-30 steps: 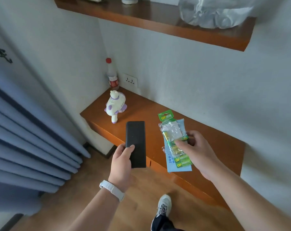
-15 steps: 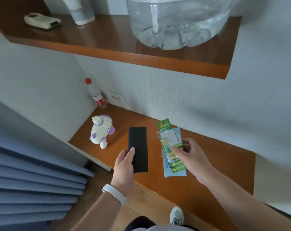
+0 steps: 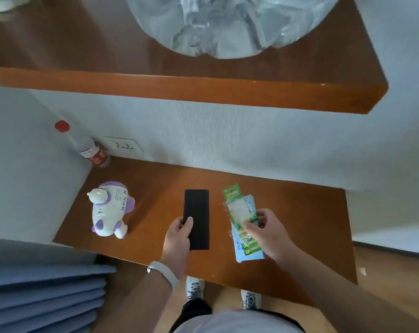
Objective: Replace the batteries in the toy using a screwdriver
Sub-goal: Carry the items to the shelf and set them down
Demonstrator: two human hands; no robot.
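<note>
Your left hand (image 3: 178, 239) had its fingers (image 3: 188, 225) curled round the near end of a flat black case (image 3: 197, 212), thumb on top. Your right hand (image 3: 268, 233) had its fingers (image 3: 250, 228) pinching a green pack of batteries (image 3: 236, 213), with a pale blue card (image 3: 250, 254) under it. The view did not tell whether either lay on the counter (image 3: 299, 224) or hung just above it.

The pinch sat on thin clear plastic, and the pack's upper part looked empty. If it was open, I judged a loose cell could slide out and roll off the front edge to the floor.

The case's near end was close to that same edge. Let go carelessly and it could have tipped over.

The white-and-purple toy (image 3: 108, 209) stood upright on small feet, well apart to your left and near the counter's corner. A hasty reach across with full hands could have knocked it down.

No screwdriver showed. If the case did not hold one, you would have had no way into the toy. A red-capped bottle (image 3: 90, 150) stood in the back corner.
</note>
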